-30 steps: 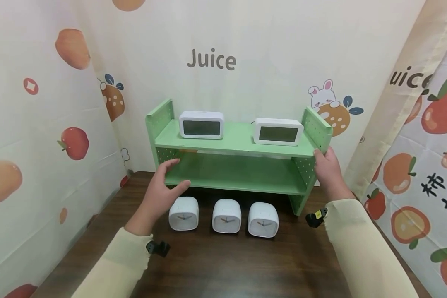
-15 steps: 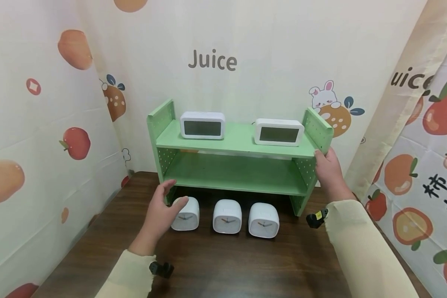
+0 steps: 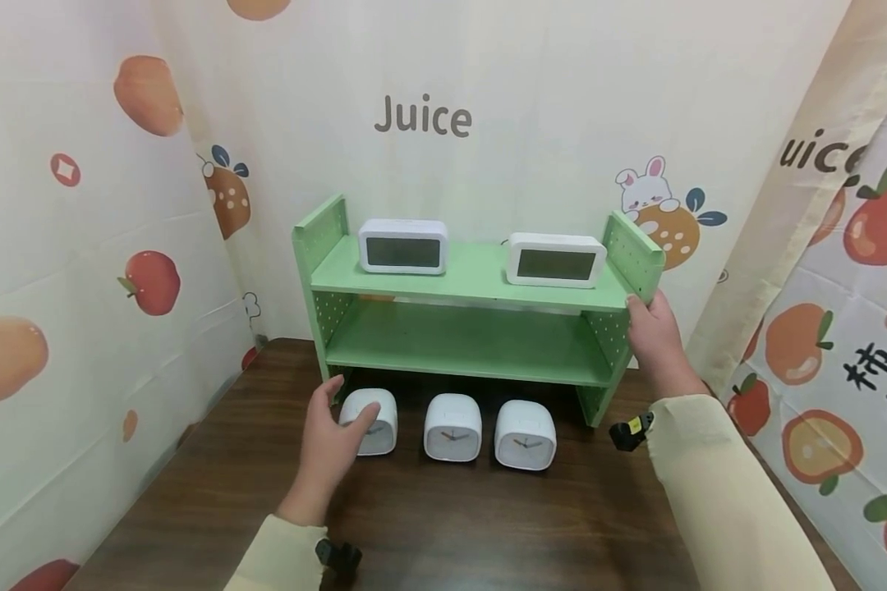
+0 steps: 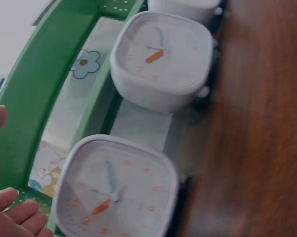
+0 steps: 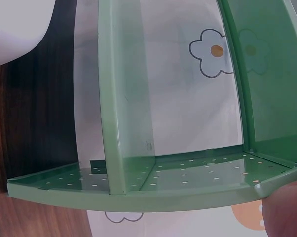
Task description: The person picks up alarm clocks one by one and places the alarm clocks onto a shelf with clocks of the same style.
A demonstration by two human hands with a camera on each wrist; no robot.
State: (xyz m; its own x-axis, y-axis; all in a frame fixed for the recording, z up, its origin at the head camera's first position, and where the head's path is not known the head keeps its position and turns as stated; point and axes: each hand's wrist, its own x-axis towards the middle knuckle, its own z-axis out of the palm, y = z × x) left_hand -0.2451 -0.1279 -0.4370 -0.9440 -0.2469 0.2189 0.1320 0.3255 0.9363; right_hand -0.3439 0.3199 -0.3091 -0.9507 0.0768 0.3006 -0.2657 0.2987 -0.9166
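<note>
clocks (image 3: 452, 425) on table (image 3: 532, 533), shelf (image 3: 466, 338) behind

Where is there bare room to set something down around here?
Bare: the lower shelf between side panels; the upper shelf between the two screened boxes; the tabletop before the three clocks. Crowded: around the leftmost clock, by the left hand.

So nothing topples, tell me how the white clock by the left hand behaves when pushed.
The white clock will probably slide rather than roll, given its squarish body. It should stay stiff, since its shell looks like hard plastic. Its smooth sides may feel slippery.
</note>
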